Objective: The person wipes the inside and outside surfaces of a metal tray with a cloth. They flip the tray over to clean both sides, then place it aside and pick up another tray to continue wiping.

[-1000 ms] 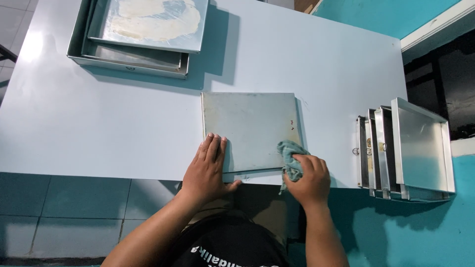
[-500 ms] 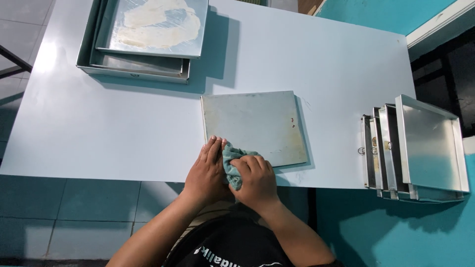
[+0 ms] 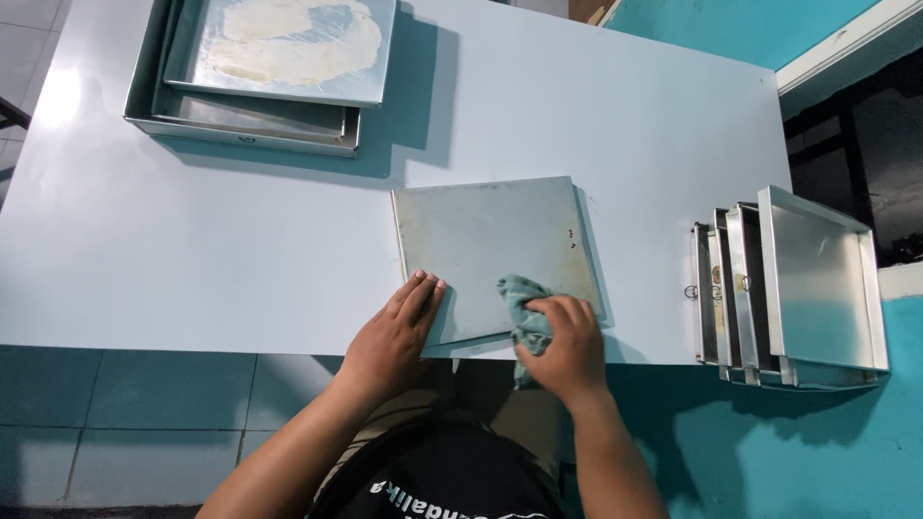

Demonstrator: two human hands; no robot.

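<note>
A square metal tray (image 3: 486, 245) lies upside down near the front edge of a pale blue table (image 3: 596, 125). My left hand (image 3: 396, 333) rests flat on the tray's near left corner, fingers together. My right hand (image 3: 564, 348) grips a crumpled grey-green cloth (image 3: 522, 306) and presses it on the tray's near right part. Small brown specks show near the tray's right edge.
Stacked metal trays (image 3: 260, 82) sit at the far left, the top one smeared with white residue. Several clean trays (image 3: 788, 284) stand nested on edge at the table's right end. Teal floor tiles and a teal wall surround the table.
My right hand with the cloth moved left across the tray's near edge to my left hand, then back to the right. My left hand stayed on the tray's near left corner.
</note>
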